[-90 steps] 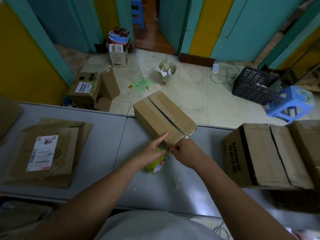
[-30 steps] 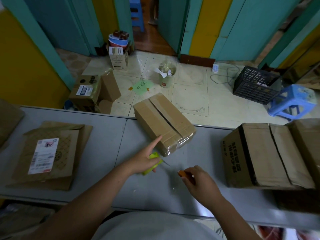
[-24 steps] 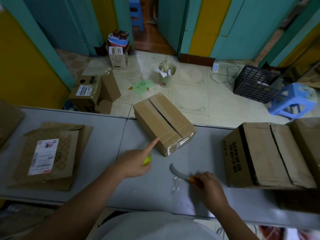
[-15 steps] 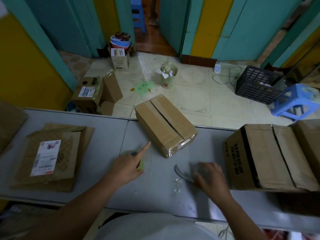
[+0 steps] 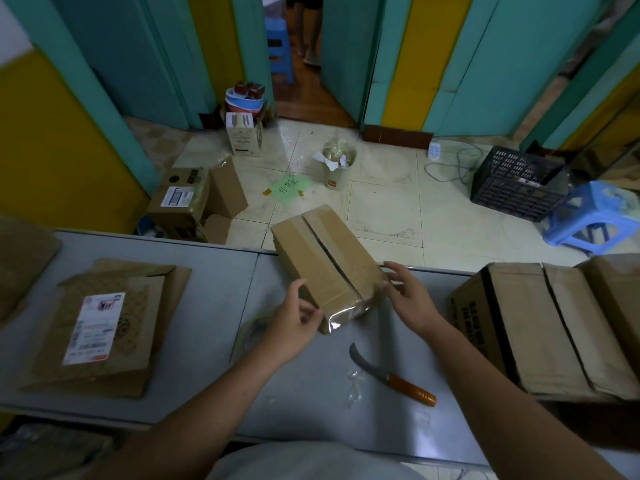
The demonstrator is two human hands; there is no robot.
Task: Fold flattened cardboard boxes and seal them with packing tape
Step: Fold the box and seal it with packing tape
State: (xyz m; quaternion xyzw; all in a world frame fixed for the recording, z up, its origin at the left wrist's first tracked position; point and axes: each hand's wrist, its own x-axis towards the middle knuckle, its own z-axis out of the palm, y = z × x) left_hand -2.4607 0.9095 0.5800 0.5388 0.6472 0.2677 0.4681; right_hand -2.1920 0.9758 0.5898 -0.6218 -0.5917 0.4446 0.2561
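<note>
Two hands (image 5: pixel 294 329) (image 5: pixel 412 299) on one box (image 5: pixel 325 261), one knife (image 5: pixel 391 377)

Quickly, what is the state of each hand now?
Left hand: holds the box at its near corner.
Right hand: open, fingers touching the box's right side.

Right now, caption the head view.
Left hand and right hand steady the taped box; knife and tape roll lie nearby.

A blue stool (image 5: pixel 588 216) stands at the right of the frame, next to a black crate (image 5: pixel 512 181). A green paper (image 5: pixel 289 189) lies on the floor in the middle, beside a tub (image 5: pixel 337 171) full of scraps. Stacked bowls (image 5: pixel 242 100) sit higher up.
</note>
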